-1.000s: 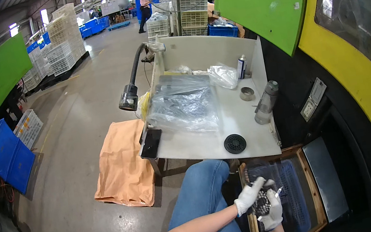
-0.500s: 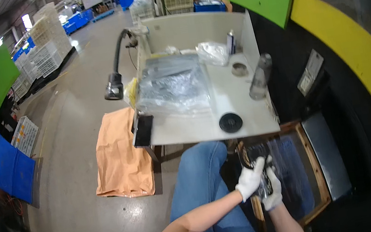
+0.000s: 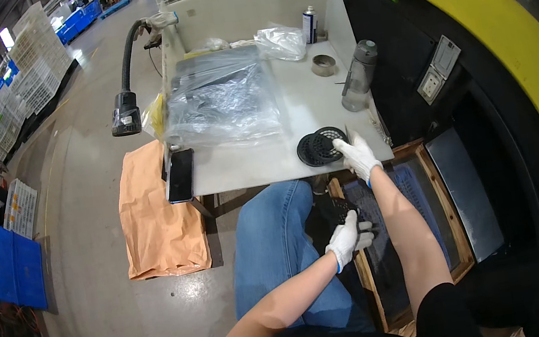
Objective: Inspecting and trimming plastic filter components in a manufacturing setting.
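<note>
Watching through the head view, I've got a grey bottle (image 3: pixel 360 78) standing near the right hand (image 3: pixel 357 155), with a ring-shaped roll (image 3: pixel 323 65), a spray can (image 3: pixel 310 25) and a crumpled plastic bag (image 3: pixel 282 42) farther back. Over on the left, clear plastic sheeting (image 3: pixel 222 106) drapes something dark and flat, a phone (image 3: pixel 181 176) lies at the front corner, and a gooseneck lamp (image 3: pixel 125 113) hangs out past the side. Down there, a tan paper bag (image 3: pixel 162 219) lies on the grey floor (image 3: pixel 82 217).

The pale table (image 3: pixel 248 165) has raised walls at back and sides; beyond it, stacked crates (image 3: pixel 40 56) fill the upper left. A wood-framed box (image 3: pixel 458 231) sits lower right, beneath the right forearm.

And here are the parts: the lower black disc (image 3: pixel 307 153) lies near the table's front edge, the upper black disc (image 3: pixel 331 140) overlaps its right side, and the right hand has its fingers closed on that upper rim. The left hand (image 3: pixel 344 241) is below the table edge, some fingers extended, a dark perforated piece (image 3: pixel 344 207) just at it; whether it's gripped, I can't tell.
</note>
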Available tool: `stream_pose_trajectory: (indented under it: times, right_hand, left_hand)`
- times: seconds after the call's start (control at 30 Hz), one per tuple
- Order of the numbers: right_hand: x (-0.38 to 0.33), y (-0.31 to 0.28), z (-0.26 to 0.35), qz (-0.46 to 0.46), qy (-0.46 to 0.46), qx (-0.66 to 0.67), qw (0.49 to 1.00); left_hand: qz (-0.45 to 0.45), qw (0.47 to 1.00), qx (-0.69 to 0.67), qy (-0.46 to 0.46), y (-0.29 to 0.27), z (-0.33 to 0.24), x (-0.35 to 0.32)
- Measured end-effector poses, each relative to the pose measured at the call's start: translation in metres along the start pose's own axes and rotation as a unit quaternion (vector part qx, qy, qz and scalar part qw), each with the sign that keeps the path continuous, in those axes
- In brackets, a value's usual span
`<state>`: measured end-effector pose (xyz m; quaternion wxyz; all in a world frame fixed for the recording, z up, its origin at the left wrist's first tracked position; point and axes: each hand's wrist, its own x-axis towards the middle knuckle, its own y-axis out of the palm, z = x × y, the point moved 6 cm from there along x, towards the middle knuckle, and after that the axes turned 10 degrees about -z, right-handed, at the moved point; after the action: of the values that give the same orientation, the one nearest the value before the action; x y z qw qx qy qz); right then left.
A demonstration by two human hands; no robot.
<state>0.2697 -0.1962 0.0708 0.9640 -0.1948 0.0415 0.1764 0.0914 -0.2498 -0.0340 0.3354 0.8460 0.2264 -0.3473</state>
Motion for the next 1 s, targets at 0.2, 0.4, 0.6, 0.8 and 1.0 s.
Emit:
stream_pose_trajectory:
  times: [0.2, 0.4, 0.6, 0.8, 1.0]
  right_hand:
    - [0.017, 0.025, 0.003, -0.049, -0.112, -0.287, 0.95]
    - [-0.019, -0.009, 0.027, -0.012, -0.14, -0.251, 0.958]
    - [-0.109, -0.039, 0.006, 0.109, -0.296, -0.416, 0.853]
    - [-0.163, -0.064, -0.016, -0.137, -0.421, -0.346, 0.827]
    - [-0.154, -0.081, -0.058, -0.016, -0.091, -0.361, 0.928]
  left_hand:
    - [-0.002, 0.906, 0.392, 0.162, 0.008, -0.019, -0.005]
    - [0.0, 0.811, 0.49, 0.321, 0.014, -0.022, -0.021]
    - [-0.009, 0.937, 0.107, 0.332, 0.007, -0.026, -0.003]
    - [0.087, 0.971, -0.081, 0.207, 0.016, -0.001, 0.002]
    - [0.03, 0.957, 0.141, 0.252, 0.007, -0.015, -0.004]
